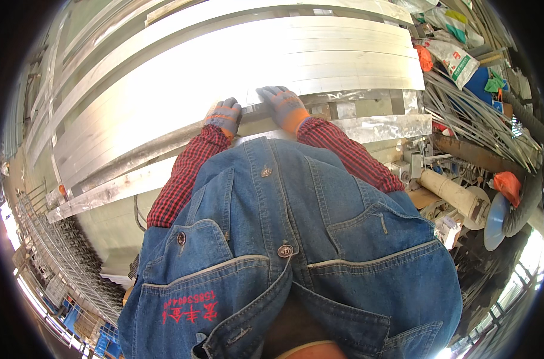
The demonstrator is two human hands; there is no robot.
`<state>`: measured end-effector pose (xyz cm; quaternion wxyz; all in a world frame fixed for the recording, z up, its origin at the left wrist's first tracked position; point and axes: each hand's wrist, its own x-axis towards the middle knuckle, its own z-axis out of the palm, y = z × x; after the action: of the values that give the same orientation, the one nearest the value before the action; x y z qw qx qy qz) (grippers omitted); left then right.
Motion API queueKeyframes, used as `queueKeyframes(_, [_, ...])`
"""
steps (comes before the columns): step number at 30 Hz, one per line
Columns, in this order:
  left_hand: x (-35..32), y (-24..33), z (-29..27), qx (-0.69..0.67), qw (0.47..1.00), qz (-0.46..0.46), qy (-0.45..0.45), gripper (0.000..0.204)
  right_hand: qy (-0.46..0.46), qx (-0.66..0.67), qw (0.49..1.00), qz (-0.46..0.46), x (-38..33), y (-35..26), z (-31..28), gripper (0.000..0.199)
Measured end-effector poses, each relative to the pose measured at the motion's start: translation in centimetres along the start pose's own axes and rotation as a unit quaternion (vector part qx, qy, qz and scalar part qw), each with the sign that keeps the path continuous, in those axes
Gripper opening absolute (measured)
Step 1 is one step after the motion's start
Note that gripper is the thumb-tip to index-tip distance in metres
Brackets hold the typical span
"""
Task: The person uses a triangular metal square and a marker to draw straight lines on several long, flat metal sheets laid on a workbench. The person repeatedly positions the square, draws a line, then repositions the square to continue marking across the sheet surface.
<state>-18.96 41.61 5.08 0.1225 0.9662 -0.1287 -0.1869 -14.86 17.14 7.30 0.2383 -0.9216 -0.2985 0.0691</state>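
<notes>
Pale metal strips (355, 57) lie side by side in a wide, shiny sheet-like row in front of me, bleached by glare at the middle. At their near edge is my left hand (226, 116), in a grey and orange work glove, its fingers curled over the edge; its thumb is hidden. My right hand (284, 109), gloved alike, rests just to the right with fingers stretched over the same edge, its wrist slightly blurred. A narrow darker edge (255, 110) shows between the two hands.
Under the strips, pale crossbars (379, 127) form a rack, with gaps between them. On the right are thin metal rods (493, 119), white sacks (454, 60), a beige roll (451, 194) and an orange-red bag (507, 186). Metal racking (62, 257) stands at the left.
</notes>
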Motion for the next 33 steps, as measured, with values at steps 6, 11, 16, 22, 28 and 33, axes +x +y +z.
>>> queueKeyframes(6, [-0.2, 0.0, 0.2, -0.018, 1.0, 0.005, 0.023, 0.02, -0.039, -0.054, 0.998, 0.013, 3.1, -0.1, 0.6, 0.049])
queueKeyframes(11, [-0.3, 0.0, 0.1, -0.021, 0.999, 0.002, 0.026, 0.021, -0.056, -0.073, 0.995, 0.029, 4.5, -0.2, 1.1, 0.045])
queueKeyframes(16, [-0.3, 0.4, -0.6, -0.016, 0.999, -0.024, -0.028, 0.027, -0.044, -0.085, 0.995, 0.018, 5.1, 0.1, 1.7, 0.042])
queueKeyframes(22, [-0.3, 0.5, -0.8, -0.013, 1.0, -0.021, -0.019, 0.026, -0.054, -0.081, 0.995, 0.018, 5.7, 0.0, 1.9, 0.042])
queueKeyframes(28, [-0.3, 0.0, -0.2, -0.01, 1.0, 0.002, 0.005, 0.024, -0.104, -0.077, 0.991, 0.044, 6.0, -0.3, 1.3, 0.051])
queueKeyframes(33, [-0.3, 0.1, -0.2, -0.012, 1.0, -0.005, -0.001, 0.024, -0.122, -0.076, 0.988, 0.063, 6.2, -0.5, 1.2, 0.053])
